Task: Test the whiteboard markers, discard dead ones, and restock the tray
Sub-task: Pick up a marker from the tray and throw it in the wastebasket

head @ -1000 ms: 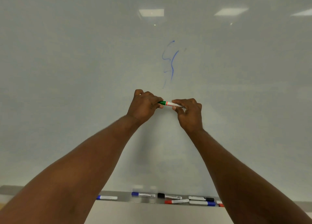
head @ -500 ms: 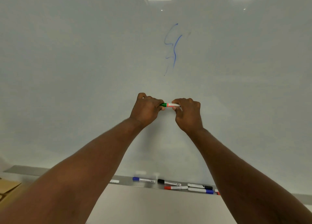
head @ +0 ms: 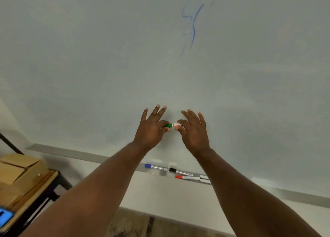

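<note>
Left hand (head: 151, 129) and right hand (head: 194, 131) each pinch one end of a level green marker (head: 173, 125) between thumb and forefinger (other fingers splayed). At 6 o'clock the tray (head: 71, 153) holds capped markers (head: 155, 167); at 12, a blue scribble (head: 192, 22).

Left hand (head: 151, 130), right hand (head: 195, 132) pinch green marker (head: 172, 125) ends before whiteboard (head: 85, 58).

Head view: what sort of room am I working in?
Probably a classroom or meeting room: a wall whiteboard with blue scribbles, a marker tray beneath it, and a desk stacked with cardboard boxes.
</note>
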{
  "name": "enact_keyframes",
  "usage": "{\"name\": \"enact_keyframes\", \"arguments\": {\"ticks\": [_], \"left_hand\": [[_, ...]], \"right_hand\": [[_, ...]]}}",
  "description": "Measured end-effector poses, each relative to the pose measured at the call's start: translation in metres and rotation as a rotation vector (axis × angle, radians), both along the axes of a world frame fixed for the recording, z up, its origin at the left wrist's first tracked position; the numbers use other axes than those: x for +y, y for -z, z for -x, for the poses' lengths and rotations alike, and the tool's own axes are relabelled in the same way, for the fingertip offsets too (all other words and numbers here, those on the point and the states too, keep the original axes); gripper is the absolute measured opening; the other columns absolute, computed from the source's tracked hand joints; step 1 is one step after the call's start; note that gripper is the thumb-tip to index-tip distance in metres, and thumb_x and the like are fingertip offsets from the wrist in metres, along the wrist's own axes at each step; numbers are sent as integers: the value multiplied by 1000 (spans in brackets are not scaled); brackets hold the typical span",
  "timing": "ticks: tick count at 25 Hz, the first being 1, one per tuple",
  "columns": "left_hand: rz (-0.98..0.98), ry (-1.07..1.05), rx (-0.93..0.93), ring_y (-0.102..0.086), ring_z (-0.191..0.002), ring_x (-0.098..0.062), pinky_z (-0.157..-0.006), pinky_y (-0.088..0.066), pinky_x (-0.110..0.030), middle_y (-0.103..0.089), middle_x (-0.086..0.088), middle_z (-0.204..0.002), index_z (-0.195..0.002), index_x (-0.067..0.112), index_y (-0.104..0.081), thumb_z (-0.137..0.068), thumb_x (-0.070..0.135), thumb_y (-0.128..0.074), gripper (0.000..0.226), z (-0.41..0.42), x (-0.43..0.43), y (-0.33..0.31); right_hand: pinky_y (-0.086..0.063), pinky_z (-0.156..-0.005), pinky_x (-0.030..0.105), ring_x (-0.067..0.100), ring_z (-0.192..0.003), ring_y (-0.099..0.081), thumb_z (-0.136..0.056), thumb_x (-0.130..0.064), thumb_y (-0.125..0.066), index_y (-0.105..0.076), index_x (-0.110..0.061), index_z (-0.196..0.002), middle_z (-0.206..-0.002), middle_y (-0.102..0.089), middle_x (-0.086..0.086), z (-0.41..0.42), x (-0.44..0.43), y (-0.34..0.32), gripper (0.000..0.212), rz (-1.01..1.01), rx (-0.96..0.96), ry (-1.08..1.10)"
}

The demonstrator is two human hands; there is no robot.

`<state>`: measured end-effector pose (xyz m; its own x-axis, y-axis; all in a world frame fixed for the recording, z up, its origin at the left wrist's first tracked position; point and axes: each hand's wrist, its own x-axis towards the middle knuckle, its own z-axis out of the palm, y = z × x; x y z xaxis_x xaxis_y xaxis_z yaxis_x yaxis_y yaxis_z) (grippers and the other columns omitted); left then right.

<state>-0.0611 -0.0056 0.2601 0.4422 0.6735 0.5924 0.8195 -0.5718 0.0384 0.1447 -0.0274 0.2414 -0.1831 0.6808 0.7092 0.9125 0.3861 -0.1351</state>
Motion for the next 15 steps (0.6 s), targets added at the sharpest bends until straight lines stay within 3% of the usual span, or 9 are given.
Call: {"name": "enact_keyframes", "arguments": {"ticks": [10,15], "left_hand": [[159,-183,-8,-16,-150,-18,-121,-7,-54,-32,1,-158,-112,29,-72,-97,41,-57,25,50,-68,89],[237,-304,-8,-18,-150,-17,-121,-10,-54,-35,1,-157,-112,27,-72,-95,41,-60,25,80,-111,122]], "right_hand": [[-9,-122,45,26,-142,-41,-95,-26,-67,-74,-18,-111,-144,-56,6,50,-34,76,19,182,-30,-188],[-5,-124,42,24,-144,-37,-101,-35,-43,-73,-19,-114,-146,-54,5,82,-55,112,36,269,-13,-297]]}}
